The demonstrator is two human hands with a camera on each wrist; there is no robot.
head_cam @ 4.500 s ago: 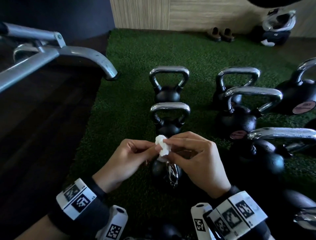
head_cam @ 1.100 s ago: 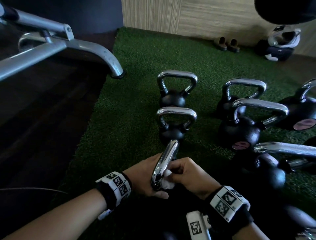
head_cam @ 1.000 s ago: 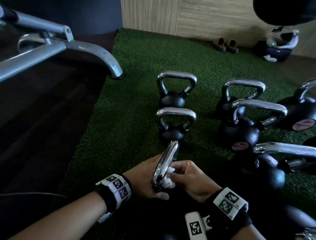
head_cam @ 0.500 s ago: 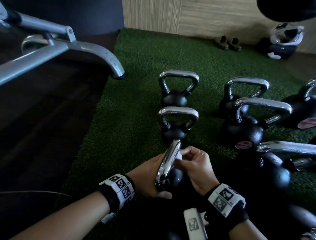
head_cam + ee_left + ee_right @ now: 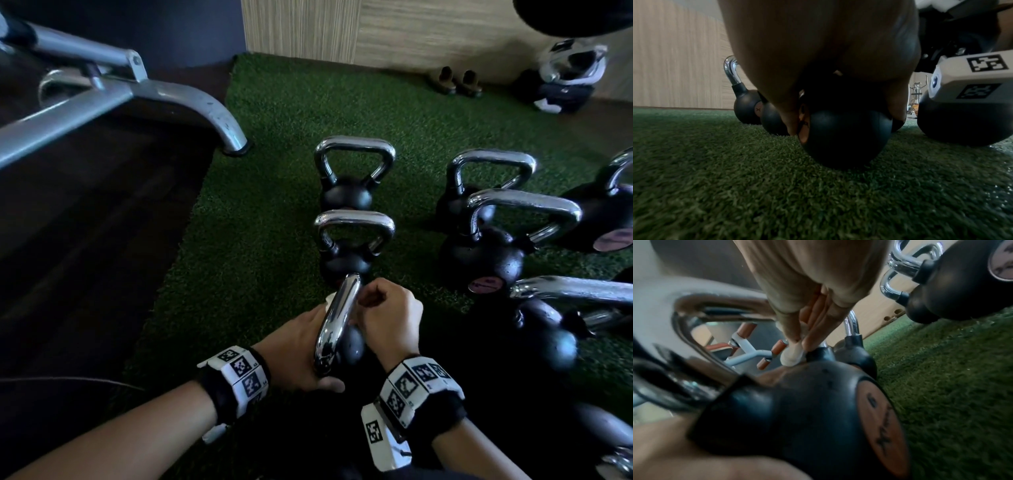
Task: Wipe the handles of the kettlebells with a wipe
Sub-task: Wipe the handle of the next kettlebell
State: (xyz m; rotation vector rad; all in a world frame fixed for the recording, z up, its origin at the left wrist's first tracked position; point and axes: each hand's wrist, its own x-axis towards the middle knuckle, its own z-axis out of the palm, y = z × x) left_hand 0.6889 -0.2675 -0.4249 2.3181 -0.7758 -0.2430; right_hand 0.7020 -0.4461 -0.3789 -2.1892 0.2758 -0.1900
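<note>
Chrome shone on the handle point(image 5: 337, 318) of the small black kettlebell point(image 5: 349, 344) nearest me, which stood on the green turf point(image 5: 260, 240) with its handle edge-on to my head camera. My left hand point(image 5: 298, 353) gripped the near, lower end of that handle, thumb curled under it. My right hand point(image 5: 390, 318) was bunched at the far end of the handle, its fingers pinching the white wipe point(image 5: 792, 356); in the right wrist view the wad was pressed where the far leg of the handle meets the black ball. From above only a sliver of the wipe showed, on the left side of the handle.

Two more small kettlebells stood in a line beyond it, the middle one point(image 5: 352, 246) just past my knuckles and the far one point(image 5: 352, 174) behind that. Bigger kettlebells point(image 5: 486, 246) sat to my right on the turf. A grey metal bench frame point(image 5: 144, 92) rested on the dark floor point(image 5: 68, 240) to my left, one foot at the turf's edge. A pair of shoes point(image 5: 457, 80) and a bag point(image 5: 567, 85) lay by the wooden wall point(image 5: 394, 31).
</note>
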